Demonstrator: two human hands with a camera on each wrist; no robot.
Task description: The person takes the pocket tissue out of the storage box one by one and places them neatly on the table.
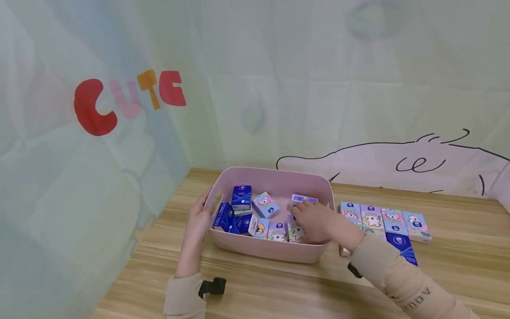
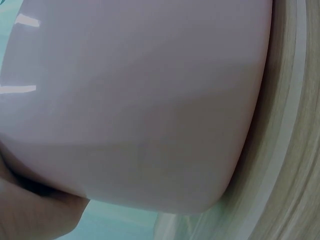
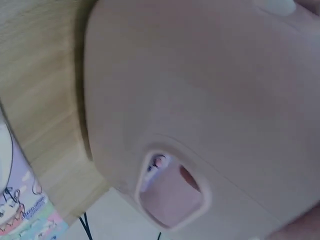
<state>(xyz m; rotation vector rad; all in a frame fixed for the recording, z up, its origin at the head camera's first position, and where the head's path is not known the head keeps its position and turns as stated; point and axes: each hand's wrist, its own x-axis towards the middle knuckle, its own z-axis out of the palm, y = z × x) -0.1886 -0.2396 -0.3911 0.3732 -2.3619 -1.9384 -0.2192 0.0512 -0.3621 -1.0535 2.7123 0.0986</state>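
A pink plastic basket (image 1: 275, 252) stands on the wooden table with several small tissue packs inside. My left hand (image 1: 198, 217) grips its left end by the handle hole; in the left wrist view part of that hand (image 2: 35, 210) lies against the basket's outer wall. My right hand (image 1: 318, 221) reaches over the right end into the basket, its fingers around a purple tissue pack (image 1: 304, 198). Blue packs (image 1: 241, 197) are gathered at the left inside. A pastel cartoon pack (image 1: 266, 205) lies near the middle, and more cartoon packs (image 1: 277, 231) line the front wall.
Right of the basket, several cartoon tissue packs (image 1: 372, 218) lie in a row on the table (image 1: 279, 292), with a blue pack (image 1: 401, 248) in front, partly behind my right sleeve. A printed cloth backdrop (image 1: 247, 88) rises behind and at the left.
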